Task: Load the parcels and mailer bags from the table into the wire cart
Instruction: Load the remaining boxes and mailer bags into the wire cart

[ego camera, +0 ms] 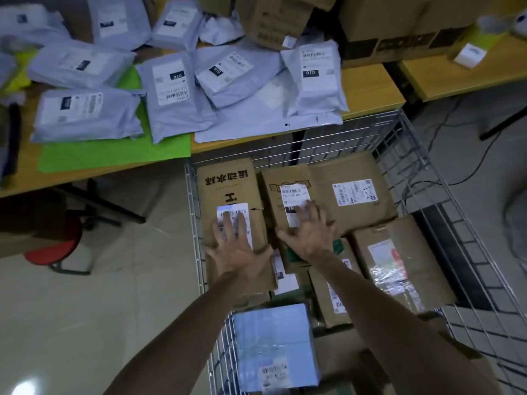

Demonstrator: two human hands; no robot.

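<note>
The wire cart (422, 155) stands against the table's front edge and holds several cardboard parcels. My left hand (236, 246) lies flat with spread fingers on the label of a tall brown box (228, 183) at the cart's left side. My right hand (308, 235) rests with splayed fingers on a smaller brown box (288, 178) beside it, fingertips on its white label. A pale blue parcel (273, 343) sits at the cart's near end. Several grey mailer bags (176, 92) lie spread over the wooden table (370, 84) above the cart.
More cardboard boxes (271, 21) are stacked at the table's back. A green sheet (114, 155) lies under the bags. A red stool (54, 249) stands under the table at left. Cables (445, 129) run across the floor to the right of the cart, by a second table (456, 75).
</note>
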